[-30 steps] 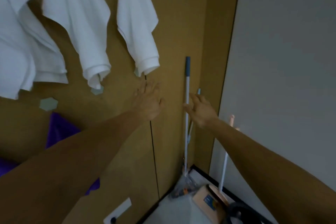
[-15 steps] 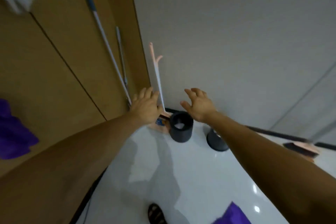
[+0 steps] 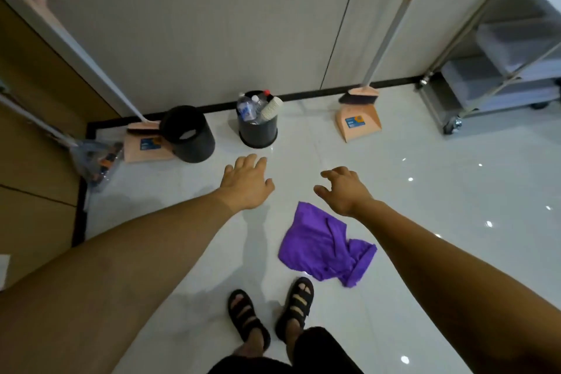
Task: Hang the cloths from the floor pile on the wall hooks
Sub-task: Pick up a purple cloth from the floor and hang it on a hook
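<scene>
No legible text on dustpan label (image 3: 352,122)

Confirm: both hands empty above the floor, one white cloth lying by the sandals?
Wrong colour: the head view shows the cloth is purple, not white. The rest holds: left hand and right hand are empty, and the cloth lies on the floor by the sandals.

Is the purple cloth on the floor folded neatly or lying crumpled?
Crumpled: the purple cloth lies loosely spread on the floor, with wrinkles and one bunched corner.
</scene>
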Demonstrator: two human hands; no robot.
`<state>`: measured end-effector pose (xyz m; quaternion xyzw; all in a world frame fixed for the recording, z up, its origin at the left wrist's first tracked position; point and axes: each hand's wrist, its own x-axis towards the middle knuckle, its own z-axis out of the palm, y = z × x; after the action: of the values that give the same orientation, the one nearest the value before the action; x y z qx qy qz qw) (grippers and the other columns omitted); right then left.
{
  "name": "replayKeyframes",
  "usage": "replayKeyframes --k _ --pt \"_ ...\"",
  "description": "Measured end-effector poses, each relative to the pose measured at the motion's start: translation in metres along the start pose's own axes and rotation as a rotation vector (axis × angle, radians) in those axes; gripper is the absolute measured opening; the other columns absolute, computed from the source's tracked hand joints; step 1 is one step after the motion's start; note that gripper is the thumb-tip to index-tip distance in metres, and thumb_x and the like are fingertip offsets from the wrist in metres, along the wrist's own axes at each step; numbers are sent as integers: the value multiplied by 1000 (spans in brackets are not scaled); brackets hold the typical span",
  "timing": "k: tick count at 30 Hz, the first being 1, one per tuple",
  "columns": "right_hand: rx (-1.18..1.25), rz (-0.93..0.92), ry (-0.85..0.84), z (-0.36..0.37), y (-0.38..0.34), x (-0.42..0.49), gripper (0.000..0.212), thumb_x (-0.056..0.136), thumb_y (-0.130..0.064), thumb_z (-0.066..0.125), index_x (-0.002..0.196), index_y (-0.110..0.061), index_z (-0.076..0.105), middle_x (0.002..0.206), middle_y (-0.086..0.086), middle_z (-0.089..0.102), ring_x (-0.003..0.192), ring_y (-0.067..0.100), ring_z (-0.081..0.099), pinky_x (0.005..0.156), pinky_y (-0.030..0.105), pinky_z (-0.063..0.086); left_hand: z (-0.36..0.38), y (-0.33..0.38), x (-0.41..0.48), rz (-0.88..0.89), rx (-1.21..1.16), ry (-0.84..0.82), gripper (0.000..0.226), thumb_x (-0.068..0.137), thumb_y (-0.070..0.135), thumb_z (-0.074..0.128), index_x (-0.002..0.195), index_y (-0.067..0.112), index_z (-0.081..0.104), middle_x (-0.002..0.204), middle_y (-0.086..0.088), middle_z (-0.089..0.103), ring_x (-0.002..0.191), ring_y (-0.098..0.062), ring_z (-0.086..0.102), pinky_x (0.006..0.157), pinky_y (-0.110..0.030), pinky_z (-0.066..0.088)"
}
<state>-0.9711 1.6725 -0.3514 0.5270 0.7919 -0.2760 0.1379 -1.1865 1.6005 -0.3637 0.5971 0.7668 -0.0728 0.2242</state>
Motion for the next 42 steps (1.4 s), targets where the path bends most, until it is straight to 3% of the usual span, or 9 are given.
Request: replayKeyframes --k 6,14,19,23,26,30,33,36,42 --pt "90 147 -61 45 103 -23 55 96 -41 49 146 -19 40 147 11 39 132 31 39 106 41 36 74 76 7 73 31 -145 61 96 45 34 150 20 20 155 -7 22 138 -28 25 108 -44 27" --pt "158 245 -171 122 245 8 44 95 -40 46 130 -16 51 125 11 56 108 29 57 92 41 49 186 173 50 50 -45 -205 57 95 43 37 146 19 28 151 -6 29 133 -28 33 103 -42 33" --pt "244 295 -225 224 312 64 26 97 -32 47 110 -14 60 100 8 65 88 25 61 74 29 44 312 188 91 -16 -85 -306 56 97 42 37 145 16 30 149 -8 32 131 -28 35 104 -42 37" --pt "325 369 -275 335 353 114 22 96 -30 47 90 -13 59 93 11 65 85 27 61 78 35 51 423 185 130 -36 -101 -359 56 96 42 39 145 17 31 148 -8 34 131 -29 35 104 -43 37" --pt "331 439 -288 412 378 142 23 94 -26 48 88 -8 61 97 17 67 90 34 63 78 37 50 494 181 154 -50 -130 -374 55 96 42 41 144 17 33 146 -8 36 130 -31 37 104 -45 38" --pt "283 485 -250 491 401 178 30 96 -22 48 105 3 62 111 23 63 102 39 60 84 38 47 573 173 178 -68 -159 -374 53 94 38 46 141 15 39 142 -9 40 127 -32 39 103 -45 38" --pt "341 603 -151 528 415 204 29 96 -21 49 110 3 56 110 23 63 88 37 60 69 34 48 614 168 190 -61 -176 -392 53 94 37 46 142 15 37 144 -8 39 128 -31 38 104 -44 37" --pt "346 666 -79 549 429 226 33 97 -25 49 114 3 54 112 24 63 103 40 58 81 37 45 638 165 198 -33 -185 -364 53 94 37 47 142 16 38 143 -6 40 126 -30 39 101 -43 39" --pt "381 650 44 537 419 222 20 87 -27 57 96 -9 61 96 14 63 90 36 59 74 37 47 629 161 193 -40 -207 -378 52 93 36 47 141 17 39 143 -6 41 125 -30 40 100 -44 40"
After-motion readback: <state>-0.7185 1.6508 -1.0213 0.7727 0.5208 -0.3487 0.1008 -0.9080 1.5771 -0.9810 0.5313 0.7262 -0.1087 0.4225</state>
